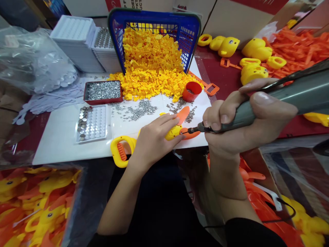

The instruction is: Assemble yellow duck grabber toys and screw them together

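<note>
My left hand [155, 139] is closed over a yellow plastic toy [174, 132], pressing it down on the white work surface. The toy's ring handle [117, 152] sticks out to the left of that hand, and two orange flaps [183, 115] spread out on its right. An electric screwdriver [285, 94] with a grey-green body lies in my right hand [231, 120], fingers wrapped around it. Its bit points left and meets the toy beside the lower orange flap. A small screw seems to be at the tip, too small to be sure.
Behind stands a blue basket [154, 15] spilling small yellow parts [151, 82]. A red tray [102, 100] of metal pieces, loose screws [142, 109], a red cup [192, 92] and a white tray of button cells [92, 137] surround the work. Finished-looking toys fill a box [72, 206] at lower left.
</note>
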Available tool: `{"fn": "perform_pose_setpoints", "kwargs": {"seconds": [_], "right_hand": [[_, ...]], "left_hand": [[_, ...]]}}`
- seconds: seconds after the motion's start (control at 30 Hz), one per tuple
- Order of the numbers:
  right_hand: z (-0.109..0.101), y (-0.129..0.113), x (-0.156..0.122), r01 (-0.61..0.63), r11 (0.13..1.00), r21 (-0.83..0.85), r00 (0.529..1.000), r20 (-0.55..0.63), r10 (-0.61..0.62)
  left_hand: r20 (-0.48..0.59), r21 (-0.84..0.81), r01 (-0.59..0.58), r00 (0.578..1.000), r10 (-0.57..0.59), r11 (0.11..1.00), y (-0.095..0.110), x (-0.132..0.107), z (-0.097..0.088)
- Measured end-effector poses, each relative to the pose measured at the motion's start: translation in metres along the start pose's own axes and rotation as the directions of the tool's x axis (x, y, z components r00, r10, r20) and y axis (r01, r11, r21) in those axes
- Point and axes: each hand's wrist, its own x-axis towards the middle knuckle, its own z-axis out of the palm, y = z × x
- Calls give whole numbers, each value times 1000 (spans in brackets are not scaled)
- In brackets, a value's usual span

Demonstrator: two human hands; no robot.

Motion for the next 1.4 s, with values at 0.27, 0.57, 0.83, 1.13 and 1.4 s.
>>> {"fn": "perform_pose_setpoints", "kwargs": {"seconds": [0.27,0.57,0.83,1.13,1.4], "right_hand": [[4,-2,-1,1,999,37,1000,-11,-1],[6,-2,-4,31,1000,-4,1000,-7,-31],[4,-1,-4,55,995,-80,998,-8,-56],[5,0,-4,71,997,-27,997,-2,-71],[8,5,-1,133,991,11,991,24,-133]], "left_hand": [[-6,-2,5,1000,-5,1000,-1,0,1],[-29,18,8,1000,-8,1000,-1,-1,3],[-25,19,13,1000,-13,1000,0,-1,2],[-37,16,24,999,-24,1000,0,0,3],[-45,37,13,999,-12,999,-1,0,3]]}}
